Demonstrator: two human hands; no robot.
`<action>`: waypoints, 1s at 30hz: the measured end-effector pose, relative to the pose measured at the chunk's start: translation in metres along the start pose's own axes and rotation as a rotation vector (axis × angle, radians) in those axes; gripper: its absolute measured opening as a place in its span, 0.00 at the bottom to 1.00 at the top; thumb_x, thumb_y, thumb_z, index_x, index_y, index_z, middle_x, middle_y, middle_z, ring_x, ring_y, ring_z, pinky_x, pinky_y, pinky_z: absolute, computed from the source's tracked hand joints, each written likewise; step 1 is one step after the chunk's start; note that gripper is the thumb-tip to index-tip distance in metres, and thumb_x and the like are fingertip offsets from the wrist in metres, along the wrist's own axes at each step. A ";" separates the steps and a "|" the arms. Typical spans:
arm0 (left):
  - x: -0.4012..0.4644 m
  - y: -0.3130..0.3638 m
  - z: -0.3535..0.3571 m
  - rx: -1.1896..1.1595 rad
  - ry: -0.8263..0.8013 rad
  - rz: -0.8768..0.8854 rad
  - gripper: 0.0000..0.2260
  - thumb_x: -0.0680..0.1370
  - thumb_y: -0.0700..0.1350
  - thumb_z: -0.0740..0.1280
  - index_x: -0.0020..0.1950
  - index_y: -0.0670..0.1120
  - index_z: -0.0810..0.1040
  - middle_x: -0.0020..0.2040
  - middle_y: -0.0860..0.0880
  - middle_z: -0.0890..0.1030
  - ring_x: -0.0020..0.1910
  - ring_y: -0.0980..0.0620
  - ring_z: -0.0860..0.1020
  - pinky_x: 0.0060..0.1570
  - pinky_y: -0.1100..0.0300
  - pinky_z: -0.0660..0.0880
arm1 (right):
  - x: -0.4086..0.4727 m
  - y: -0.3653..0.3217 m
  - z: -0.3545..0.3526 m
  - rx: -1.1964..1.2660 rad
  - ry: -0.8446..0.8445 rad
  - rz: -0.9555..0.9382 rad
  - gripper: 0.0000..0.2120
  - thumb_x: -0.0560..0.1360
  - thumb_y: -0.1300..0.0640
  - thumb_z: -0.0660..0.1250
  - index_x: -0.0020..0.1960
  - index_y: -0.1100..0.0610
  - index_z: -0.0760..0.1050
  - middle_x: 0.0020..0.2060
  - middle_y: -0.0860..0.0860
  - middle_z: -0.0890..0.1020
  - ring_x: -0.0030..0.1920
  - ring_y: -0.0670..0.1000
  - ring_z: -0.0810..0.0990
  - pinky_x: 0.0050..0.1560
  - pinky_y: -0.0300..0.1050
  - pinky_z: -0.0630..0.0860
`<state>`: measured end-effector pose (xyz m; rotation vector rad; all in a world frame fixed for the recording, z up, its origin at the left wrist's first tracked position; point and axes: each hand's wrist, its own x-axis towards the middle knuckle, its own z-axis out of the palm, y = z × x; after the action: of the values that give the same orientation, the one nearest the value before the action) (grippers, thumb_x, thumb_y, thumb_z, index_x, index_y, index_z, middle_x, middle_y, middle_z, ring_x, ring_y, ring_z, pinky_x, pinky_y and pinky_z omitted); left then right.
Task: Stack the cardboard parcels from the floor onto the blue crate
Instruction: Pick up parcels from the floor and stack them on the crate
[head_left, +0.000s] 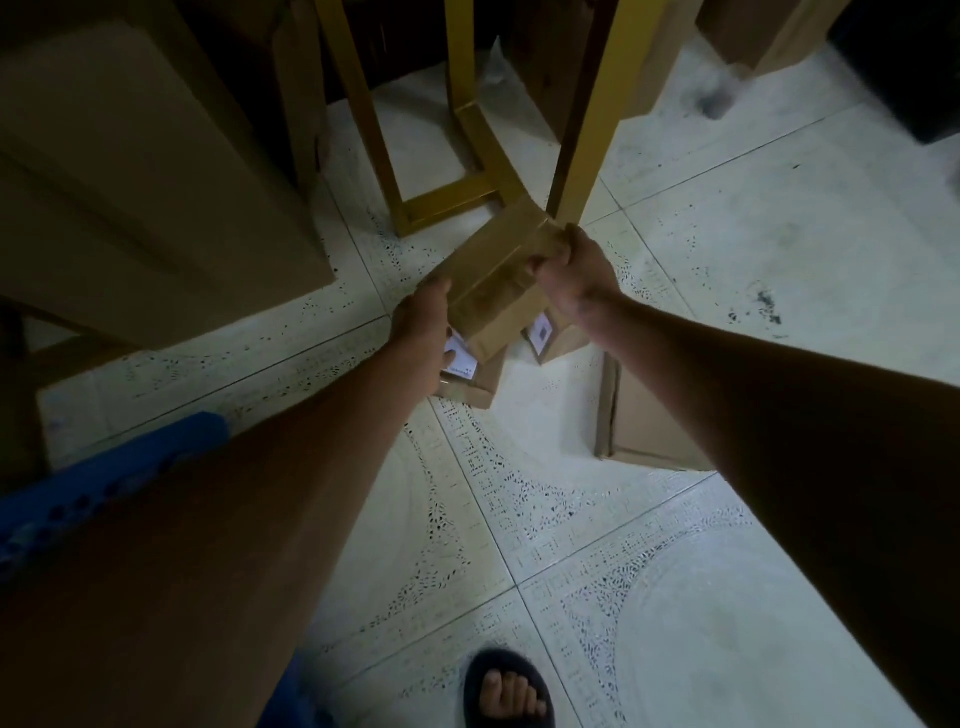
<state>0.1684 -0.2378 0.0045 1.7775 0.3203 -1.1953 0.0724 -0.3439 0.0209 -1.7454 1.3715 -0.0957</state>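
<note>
A long taped cardboard parcel (496, 278) is held just above the tiled floor, tilted, between both hands. My left hand (423, 332) grips its near left side and my right hand (574, 273) clamps its far right edge. Under it lie two more small parcels with white labels: one (475, 382) beneath my left hand and one (553, 338) below my right wrist. The blue crate (111, 480) shows only as a perforated rim at the left edge, mostly hidden behind my left forearm.
A yellow metal stand (467, 156) rises right behind the held parcel. A large cardboard box (130, 182) fills the upper left. A flat cardboard piece (641, 421) lies on the floor to the right. My sandalled foot (511, 691) is at the bottom.
</note>
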 end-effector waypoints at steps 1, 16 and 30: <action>0.000 0.001 0.003 -0.016 -0.001 0.007 0.27 0.78 0.57 0.60 0.73 0.46 0.64 0.72 0.40 0.68 0.68 0.36 0.69 0.61 0.45 0.70 | 0.000 0.001 0.003 0.008 0.004 0.004 0.27 0.77 0.50 0.65 0.73 0.56 0.63 0.67 0.58 0.70 0.64 0.59 0.74 0.59 0.50 0.73; -0.150 0.045 -0.171 -0.086 0.199 0.109 0.17 0.75 0.59 0.64 0.54 0.48 0.76 0.51 0.46 0.80 0.47 0.46 0.78 0.57 0.44 0.77 | -0.177 -0.114 0.000 0.304 -0.078 0.028 0.29 0.70 0.28 0.58 0.55 0.51 0.71 0.51 0.53 0.82 0.51 0.57 0.82 0.53 0.59 0.80; -0.281 -0.046 -0.472 0.490 0.187 0.363 0.11 0.76 0.52 0.68 0.40 0.47 0.73 0.49 0.42 0.84 0.49 0.44 0.82 0.54 0.47 0.78 | -0.423 -0.184 0.153 0.251 -0.289 0.013 0.15 0.77 0.43 0.65 0.58 0.49 0.68 0.54 0.51 0.79 0.46 0.49 0.80 0.37 0.45 0.76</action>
<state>0.2768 0.2431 0.2520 2.2570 -0.2066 -0.8934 0.1302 0.0881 0.2361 -1.4760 1.1094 -0.0071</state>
